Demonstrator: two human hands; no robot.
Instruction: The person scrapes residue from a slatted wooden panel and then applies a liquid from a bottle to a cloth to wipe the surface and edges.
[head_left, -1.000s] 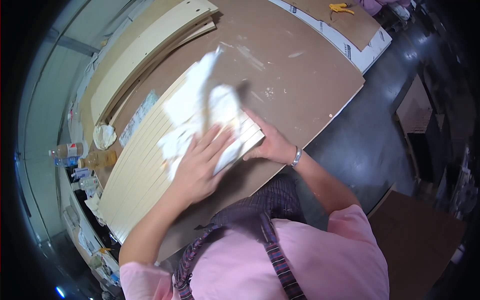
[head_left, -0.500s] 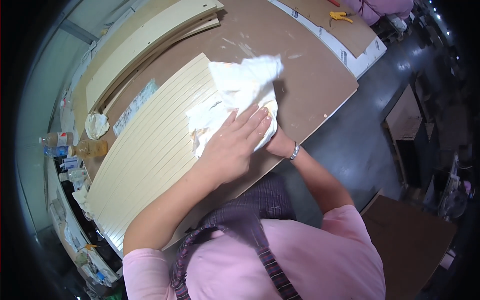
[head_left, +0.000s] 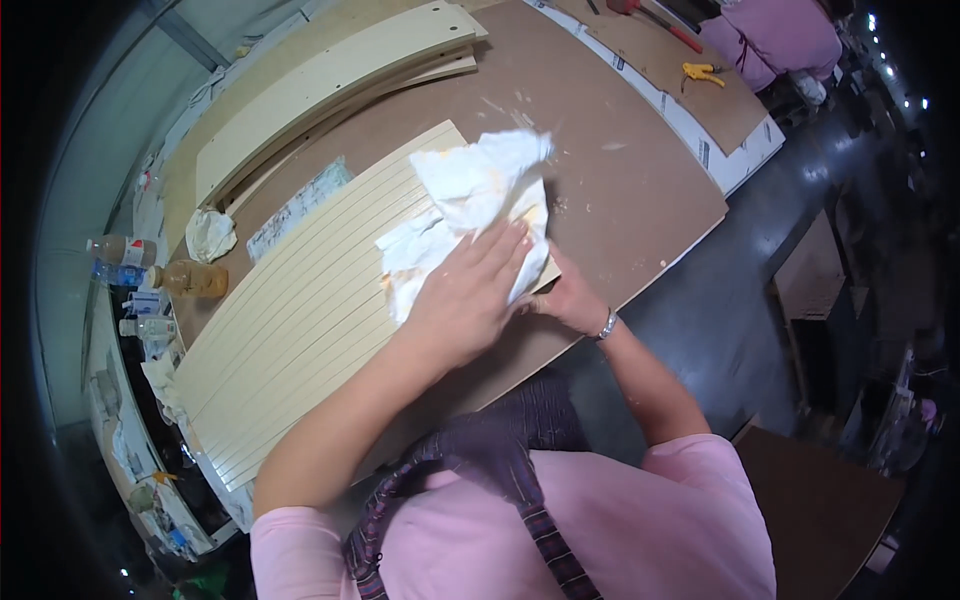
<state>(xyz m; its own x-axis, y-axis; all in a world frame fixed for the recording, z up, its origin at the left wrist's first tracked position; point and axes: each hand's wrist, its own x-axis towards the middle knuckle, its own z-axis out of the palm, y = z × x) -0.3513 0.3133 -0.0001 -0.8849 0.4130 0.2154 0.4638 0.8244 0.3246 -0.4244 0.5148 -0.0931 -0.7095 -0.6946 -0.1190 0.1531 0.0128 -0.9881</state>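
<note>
"Brown tabletop first: what do we record on it?"

"We record a slatted cream panel lying flat, running from lower left to upper middle. We cannot tell whether it is one grooved board or separate strips side by side. A white cloth, stained orange-yellow in places, lies crumpled over its right-hand end, one upper corner blurred."

"And the hands?"

"We find the left hand palm down on the cloth, fingers extended and close together. The right hand is at the panel's near right corner, thumb and forefinger seeming to bracket it; the other fingers are hidden, so we cannot tell whether it grips."

"Our view on handling?"

"We judge the cloth light, limp and soft; it should bunch readily, so a flat palm over its middle suits it better than a pinch at a loose corner. We judge the panel stiff, perhaps slick where it shines at lower left. If the slats are separate, they could slide apart; we would hold several together at the end."

"Surroundings?"

"We note a balled cloth and an amber bottle beyond the panel's left edge, and curved boards stacked farther off."
</note>
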